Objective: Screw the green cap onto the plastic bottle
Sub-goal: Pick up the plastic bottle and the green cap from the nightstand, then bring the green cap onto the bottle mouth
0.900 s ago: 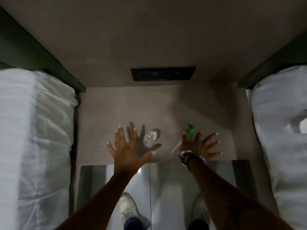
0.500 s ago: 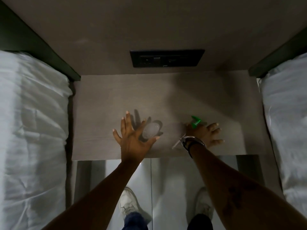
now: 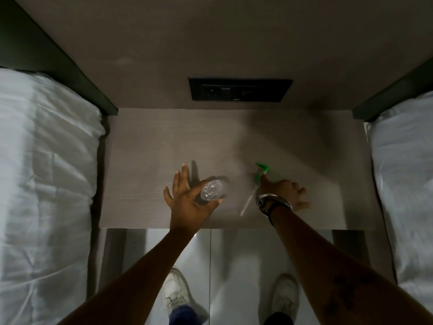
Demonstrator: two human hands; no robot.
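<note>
A clear plastic bottle (image 3: 212, 190) stands upright and uncapped on the grey wooden bedside table (image 3: 145, 165), seen from above. My left hand (image 3: 187, 200) reaches around its left side with fingers spread; the thumb lies at the bottle's near right, and no firm grip shows. The green cap (image 3: 261, 170) is a spray head with a thin clear tube (image 3: 246, 205) trailing toward me, and it lies on the table right of the bottle. My right hand (image 3: 284, 193) rests low beside it with fingers apart, the index fingertip touching the cap's base.
White-sheeted beds flank the table, one on the left (image 3: 46, 184) and one on the right (image 3: 403, 184). A black socket panel (image 3: 240, 89) sits on the wall behind it. My white shoes (image 3: 175, 294) stand on the pale floor below the table's front edge.
Both hands moved forward over the table. The left hand now curves around the bottle, and the right index finger has reached the green cap.
</note>
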